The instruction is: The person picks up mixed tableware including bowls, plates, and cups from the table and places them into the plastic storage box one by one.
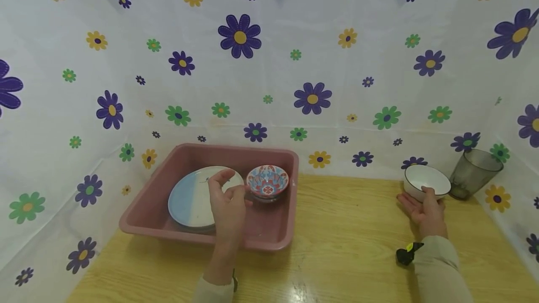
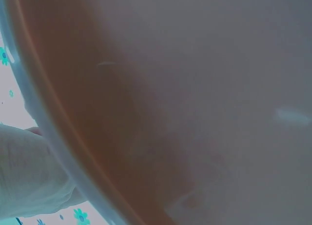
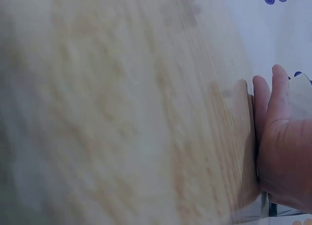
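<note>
My right hand point(image 1: 427, 212) grips a white bowl point(image 1: 425, 179) with a dark rim at the right of the table. Its thumb lies over the near rim and its fingers reach under the side. In the right wrist view that hand point(image 3: 285, 152) is at the right edge. My left hand point(image 1: 229, 205) hovers over a pink basin point(image 1: 143, 221) with loosely bent fingers and nothing visible in them. Beneath and beside it are a blue-and-white plate point(image 1: 181, 202) and a red-and-blue patterned bowl point(image 1: 268, 181), both inside the basin. The left wrist view shows mostly blurred basin surface.
A grey translucent cup point(image 1: 476, 174) stands tilted-looking just right of the white bowl, by the corner. Flower-printed sheeting point(image 1: 278, 74) encloses the back and sides. A small black object point(image 1: 405, 256) with a yellow mark is beside the right sleeve, above the wooden table point(image 1: 345, 237).
</note>
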### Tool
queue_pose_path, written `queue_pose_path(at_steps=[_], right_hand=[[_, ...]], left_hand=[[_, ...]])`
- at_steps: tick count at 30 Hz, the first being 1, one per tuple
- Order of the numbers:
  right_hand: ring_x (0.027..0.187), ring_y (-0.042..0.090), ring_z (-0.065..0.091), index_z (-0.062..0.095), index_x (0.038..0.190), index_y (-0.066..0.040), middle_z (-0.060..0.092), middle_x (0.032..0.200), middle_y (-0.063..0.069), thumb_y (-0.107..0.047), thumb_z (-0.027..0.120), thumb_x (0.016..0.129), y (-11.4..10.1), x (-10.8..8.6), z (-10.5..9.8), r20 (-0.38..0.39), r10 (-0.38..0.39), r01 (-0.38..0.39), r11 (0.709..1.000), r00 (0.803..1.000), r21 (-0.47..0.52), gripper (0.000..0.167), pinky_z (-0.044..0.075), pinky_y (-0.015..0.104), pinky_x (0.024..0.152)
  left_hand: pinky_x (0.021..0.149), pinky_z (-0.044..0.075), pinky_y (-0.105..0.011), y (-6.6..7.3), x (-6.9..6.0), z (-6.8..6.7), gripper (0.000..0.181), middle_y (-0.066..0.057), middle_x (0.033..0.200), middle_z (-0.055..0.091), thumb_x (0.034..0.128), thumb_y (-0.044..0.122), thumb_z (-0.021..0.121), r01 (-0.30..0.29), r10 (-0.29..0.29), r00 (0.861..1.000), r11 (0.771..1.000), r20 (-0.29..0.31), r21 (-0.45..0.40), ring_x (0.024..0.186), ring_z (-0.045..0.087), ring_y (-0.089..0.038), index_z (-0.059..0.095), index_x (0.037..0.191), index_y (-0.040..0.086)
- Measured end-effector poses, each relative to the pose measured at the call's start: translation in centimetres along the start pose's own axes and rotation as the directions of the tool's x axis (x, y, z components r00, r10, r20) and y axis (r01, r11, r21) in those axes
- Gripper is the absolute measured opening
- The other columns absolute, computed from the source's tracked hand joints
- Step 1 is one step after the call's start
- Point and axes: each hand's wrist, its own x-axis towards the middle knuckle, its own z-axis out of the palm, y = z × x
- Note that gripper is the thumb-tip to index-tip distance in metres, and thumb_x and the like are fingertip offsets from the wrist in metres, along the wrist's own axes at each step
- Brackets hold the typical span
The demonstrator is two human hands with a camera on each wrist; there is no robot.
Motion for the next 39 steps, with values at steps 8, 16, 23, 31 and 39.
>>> queue_pose_path(at_steps=[8,16,23,31,39], right_hand=[[0.079,0.031,0.072,-0.011,0.146,-0.061,0.062,0.070,0.020,-0.032,0.053,0.101,0.5,-0.8,-0.1,-0.051,0.027,-0.030,0.998,0.998,-0.057,0.083,0.052,0.046,0.091],[0.074,0.030,0.072,-0.013,0.149,-0.056,0.064,0.069,0.017,-0.036,0.049,0.101,1.7,-1.6,-0.4,-0.075,0.011,-0.021,0.991,0.997,-0.129,0.080,0.055,0.044,0.088],[0.071,0.029,0.071,-0.011,0.152,-0.050,0.065,0.069,0.017,-0.036,0.048,0.102,2.8,-2.1,-0.3,-0.056,-0.012,0.004,0.988,0.998,-0.154,0.078,0.056,0.043,0.085],[0.073,0.027,0.071,-0.014,0.153,-0.046,0.063,0.071,0.015,-0.032,0.046,0.102,4.4,-3.0,0.1,-0.033,-0.049,0.044,0.989,0.998,-0.142,0.080,0.052,0.040,0.092],[0.077,0.025,0.071,-0.014,0.153,-0.046,0.063,0.071,0.013,-0.032,0.047,0.102,5.1,-3.6,0.7,-0.060,-0.080,0.070,0.985,0.995,-0.155,0.081,0.050,0.040,0.095]], left_hand=[[0.064,0.055,-0.025,0.1,-0.1,0.1,0.037,-0.004,0.137,0.041,0.0954,0.002,0.046,0.025,-0.025,1.000,1.000,0.003,0.010,0.086,0.061,-0.020,0.040,0.132,0.009],[0.064,0.055,-0.024,0.3,-0.2,0.2,0.038,-0.004,0.138,0.041,0.0968,0.003,0.048,0.044,-0.044,0.999,0.999,0.017,0.003,0.088,0.061,-0.022,0.040,0.134,0.010],[0.064,0.054,-0.025,0.4,-0.2,0.2,0.038,-0.005,0.137,0.041,0.0965,0.003,0.048,0.032,-0.031,0.999,0.999,0.024,-0.017,0.089,0.060,-0.022,0.040,0.133,0.009],[0.065,0.054,-0.024,0.5,-0.3,0.4,0.039,-0.004,0.139,0.041,0.0963,0.003,0.050,0.037,-0.037,0.999,0.999,0.025,-0.008,0.083,0.059,-0.019,0.041,0.133,0.011],[0.065,0.054,-0.024,0.6,-0.1,0.5,0.039,-0.004,0.139,0.041,0.0955,0.002,0.049,0.047,-0.046,0.998,0.999,0.033,-0.016,0.085,0.059,-0.019,0.041,0.133,0.011]])
